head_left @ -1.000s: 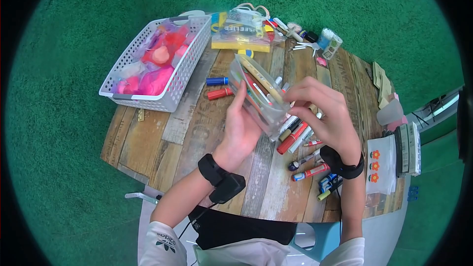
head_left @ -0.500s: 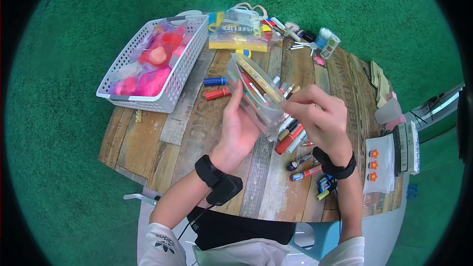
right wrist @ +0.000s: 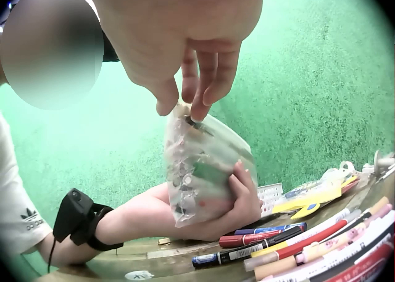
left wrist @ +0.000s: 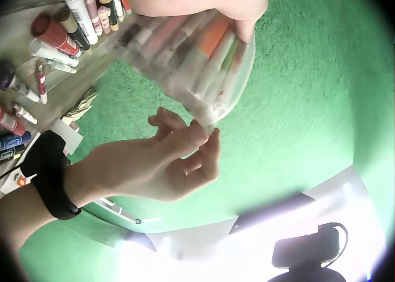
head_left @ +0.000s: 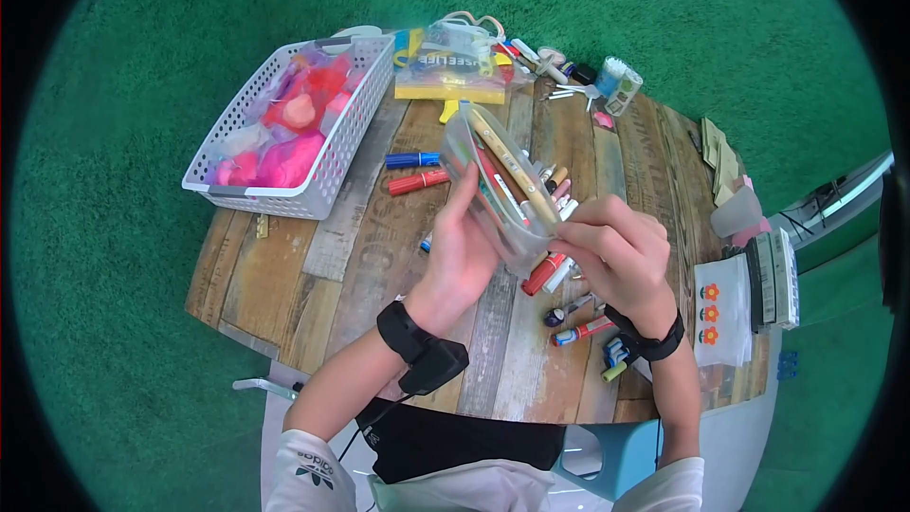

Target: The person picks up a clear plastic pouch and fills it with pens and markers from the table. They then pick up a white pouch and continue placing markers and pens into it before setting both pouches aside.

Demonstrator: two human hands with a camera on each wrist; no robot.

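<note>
My left hand (head_left: 462, 261) holds a translucent pouch (head_left: 523, 245) from below, its thumb along the near side. Inside the open-topped pouch lie several pens, among them a long tan one (head_left: 517, 171) lengthwise at the top. At the pouch's right end, my right hand (head_left: 621, 251) pinches the upper corner between thumb and fingers. The left wrist view shows those fingertips (left wrist: 199, 134) meeting at the corner. More pens show through the pouch wall (right wrist: 210, 171) in the right wrist view.
Loose markers, including a red one (head_left: 417, 181) and a blue one (head_left: 412, 160), lie on the wooden table (head_left: 379, 275). A white basket (head_left: 327, 185) of pink items stands at the left. At the back is a yellow-edged zip bag (head_left: 450, 93); a flowered white bag (head_left: 725, 322) lies right.
My right hand has come down and closed from loosely spread fingers to a pinch at the pouch's corner. The left hand keeps its hold, and the pouch has tilted slightly.
</note>
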